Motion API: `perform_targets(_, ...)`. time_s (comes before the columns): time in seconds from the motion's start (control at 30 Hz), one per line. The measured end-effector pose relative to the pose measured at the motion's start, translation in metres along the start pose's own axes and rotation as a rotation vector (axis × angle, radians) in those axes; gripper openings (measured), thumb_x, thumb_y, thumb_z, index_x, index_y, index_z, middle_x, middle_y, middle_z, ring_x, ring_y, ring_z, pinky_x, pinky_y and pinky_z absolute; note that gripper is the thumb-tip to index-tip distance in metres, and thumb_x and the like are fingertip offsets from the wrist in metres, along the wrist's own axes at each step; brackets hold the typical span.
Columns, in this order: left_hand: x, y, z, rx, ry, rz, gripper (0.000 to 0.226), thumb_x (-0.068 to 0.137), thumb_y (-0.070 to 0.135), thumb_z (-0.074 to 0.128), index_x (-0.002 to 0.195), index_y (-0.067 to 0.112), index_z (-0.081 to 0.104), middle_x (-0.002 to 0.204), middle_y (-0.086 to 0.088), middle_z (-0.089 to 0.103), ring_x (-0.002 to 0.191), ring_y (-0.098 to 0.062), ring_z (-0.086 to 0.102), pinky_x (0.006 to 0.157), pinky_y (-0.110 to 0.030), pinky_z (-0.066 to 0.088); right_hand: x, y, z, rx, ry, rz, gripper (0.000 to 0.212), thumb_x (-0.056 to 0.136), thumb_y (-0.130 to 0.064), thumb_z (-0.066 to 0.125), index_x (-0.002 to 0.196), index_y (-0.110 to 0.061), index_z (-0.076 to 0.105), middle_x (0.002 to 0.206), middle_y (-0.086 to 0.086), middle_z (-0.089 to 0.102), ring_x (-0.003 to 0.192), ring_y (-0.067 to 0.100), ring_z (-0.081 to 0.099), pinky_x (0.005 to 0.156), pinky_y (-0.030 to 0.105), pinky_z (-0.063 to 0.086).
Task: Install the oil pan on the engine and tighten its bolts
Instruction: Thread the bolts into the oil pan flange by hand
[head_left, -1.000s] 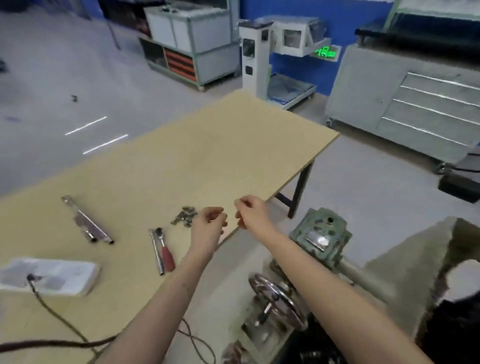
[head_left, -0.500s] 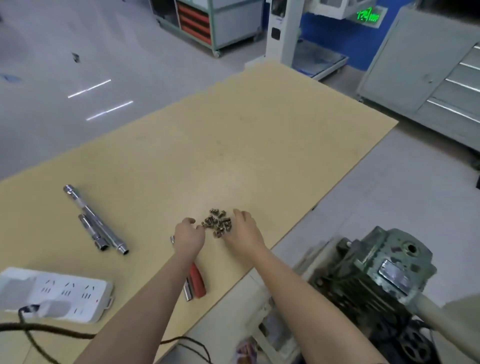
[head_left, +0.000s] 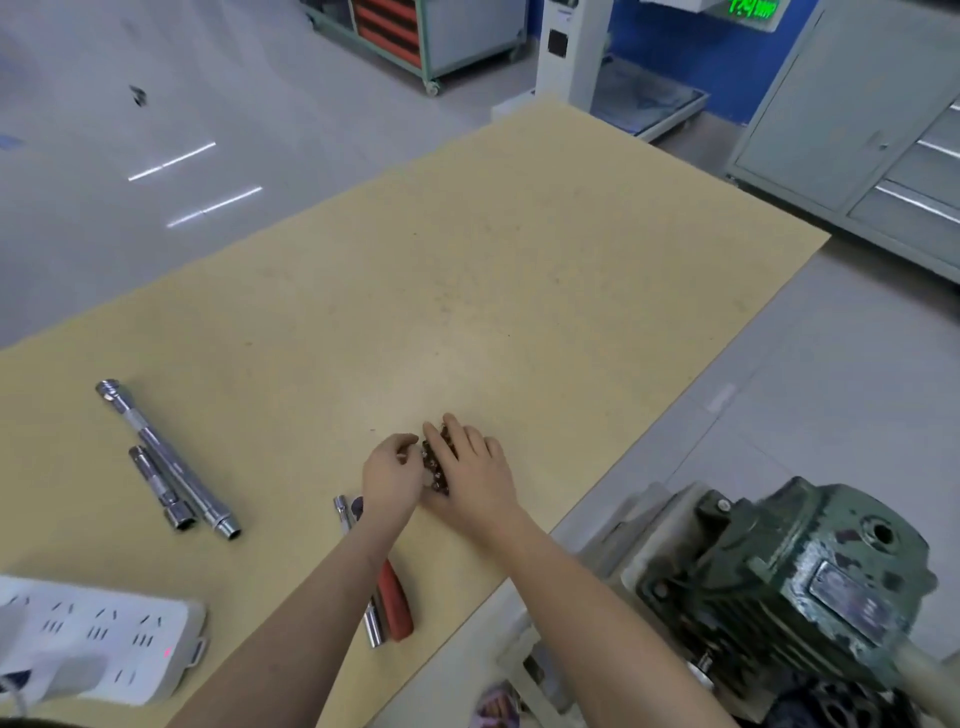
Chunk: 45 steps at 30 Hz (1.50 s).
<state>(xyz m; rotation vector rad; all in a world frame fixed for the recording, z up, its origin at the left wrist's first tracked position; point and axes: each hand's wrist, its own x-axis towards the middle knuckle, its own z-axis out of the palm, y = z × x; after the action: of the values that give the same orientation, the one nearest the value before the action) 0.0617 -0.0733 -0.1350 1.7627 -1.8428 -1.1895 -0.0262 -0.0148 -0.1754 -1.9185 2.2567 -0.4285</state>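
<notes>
A small pile of dark bolts (head_left: 435, 466) lies on the tan tabletop (head_left: 519, 291) near its front edge. My left hand (head_left: 389, 480) is curled against the left side of the pile, fingertips pinching at the bolts. My right hand (head_left: 474, 474) lies over the pile's right side with fingers fairly straight, covering part of it. A green, worn engine housing (head_left: 810, 577) stands off the table at the lower right. A ratchet with a red handle (head_left: 396, 608) lies partly under my left forearm. No oil pan is visible.
Two chrome extension bars (head_left: 171, 462) lie at the left of the table, and a white power strip (head_left: 98, 639) sits at the lower left corner. Grey cabinets (head_left: 857, 130) and a cart (head_left: 415, 36) stand beyond the table on the grey floor.
My view tilted down toward the table. Both hands dropped from mid-air onto the bolt pile and have closed in on it from either side.
</notes>
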Motion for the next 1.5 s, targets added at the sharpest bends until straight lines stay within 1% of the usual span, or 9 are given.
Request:
perform_targets(0.1, 0.001, 0.003, 0.004, -0.007, -0.009, 0.005, 0.027, 0.088, 0.004, 0.041, 0.102, 0.003, 0.064, 0.100, -0.012, 0.067, 0.086, -0.021, 0.056, 0.069, -0.021, 0.033, 0.007, -0.001, -0.004, 0.014, 0.034, -0.037, 0.054, 0.082, -0.041, 0.049, 0.128, -0.013, 0.049, 0.139, 0.013, 0.042, 0.120, 0.025, 0.043, 0.091, 0.036, 0.034)
perform_targets(0.17, 0.000, 0.003, 0.005, -0.039, 0.026, -0.022, 0.027, 0.087, 0.002, 0.041, 0.101, 0.002, 0.064, 0.101, -0.011, 0.066, 0.084, -0.017, 0.052, 0.069, -0.021, 0.033, 0.008, -0.004, -0.007, 0.028, 0.161, -0.054, 0.033, 0.075, -0.034, 0.052, 0.092, -0.009, 0.065, 0.100, 0.010, 0.064, 0.091, 0.026, 0.060, 0.073, 0.030, 0.046)
perform_targets(0.3, -0.002, 0.002, 0.006, -0.176, 0.096, -0.087, 0.028, 0.085, 0.001, 0.041, 0.102, 0.002, 0.064, 0.106, -0.012, 0.065, 0.098, -0.023, 0.057, 0.081, -0.026, 0.040, 0.006, -0.008, -0.005, 0.085, 0.282, -0.071, 0.019, 0.071, -0.029, 0.053, 0.065, -0.012, 0.058, 0.066, 0.003, 0.056, 0.060, 0.023, 0.055, 0.052, 0.023, 0.042)
perform_targets(0.67, -0.015, 0.009, 0.008, -0.522, 0.108, -0.288, 0.017, 0.087, 0.002, 0.042, 0.085, 0.007, 0.058, 0.086, -0.010, 0.060, 0.088, -0.026, 0.056, 0.092, -0.044, 0.047, 0.018, -0.011, -0.004, 0.038, 0.225, 0.041, 0.030, 0.059, -0.020, 0.082, 0.059, -0.012, 0.053, 0.053, 0.001, 0.054, 0.050, 0.020, 0.053, 0.045, 0.019, 0.036)
perform_targets(0.87, -0.014, 0.011, 0.006, -0.657, 0.098, -0.347, 0.022, 0.089, 0.001, 0.040, 0.072, 0.006, 0.053, 0.069, -0.007, 0.054, 0.077, -0.025, 0.051, 0.068, -0.032, 0.046, 0.033, -0.012, -0.003, 0.154, 0.021, 0.117, 0.017, 0.090, -0.013, 0.038, 0.093, -0.001, 0.050, 0.095, 0.018, 0.059, 0.090, 0.031, 0.049, 0.067, 0.036, 0.027)
perform_targets(1.03, -0.017, 0.018, 0.000, -0.783, 0.146, -0.406, 0.014, 0.091, 0.004, 0.041, 0.081, 0.002, 0.051, 0.071, -0.008, 0.051, 0.064, -0.018, 0.049, 0.058, -0.024, 0.042, 0.046, -0.018, -0.025, 0.835, 0.232, 0.581, 0.017, 0.090, -0.014, 0.044, 0.075, -0.009, 0.039, 0.065, 0.007, 0.048, 0.062, 0.027, 0.049, 0.056, 0.031, 0.039)
perform_targets(1.17, -0.014, 0.030, -0.010, -0.958, 0.175, -0.467, 0.013, 0.091, 0.007, 0.041, 0.093, -0.001, 0.051, 0.082, -0.012, 0.057, 0.073, -0.022, 0.057, 0.064, -0.025, 0.048, 0.057, -0.014, -0.044, 1.615, 0.380, 1.108, 0.022, 0.088, -0.008, 0.043, 0.068, -0.012, 0.038, 0.057, 0.000, 0.039, 0.044, 0.013, 0.036, 0.040, 0.020, 0.027)
perform_targets(1.27, -0.016, 0.052, -0.009, -1.112, 0.002, -0.521, 0.021, 0.095, 0.018, 0.039, 0.104, 0.003, 0.050, 0.094, -0.012, 0.056, 0.089, -0.024, 0.056, 0.079, -0.030, 0.047, 0.057, -0.020, -0.059, 2.104, 0.392, 1.167, 0.026, 0.089, -0.008, 0.043, 0.065, -0.014, 0.037, 0.046, -0.002, 0.038, 0.034, 0.011, 0.036, 0.036, 0.017, 0.027)
perform_targets(1.5, -0.036, 0.106, -0.017, -1.513, -0.364, -0.513, 0.027, 0.096, 0.028, 0.032, 0.088, 0.014, 0.054, 0.083, 0.000, 0.056, 0.086, -0.014, 0.054, 0.078, -0.022, 0.040, 0.046, -0.043, -0.116, 1.319, 0.327, 0.537, 0.028, 0.085, -0.017, 0.052, 0.061, -0.020, 0.040, 0.051, -0.013, 0.042, 0.051, 0.007, 0.040, 0.053, 0.020, 0.036)
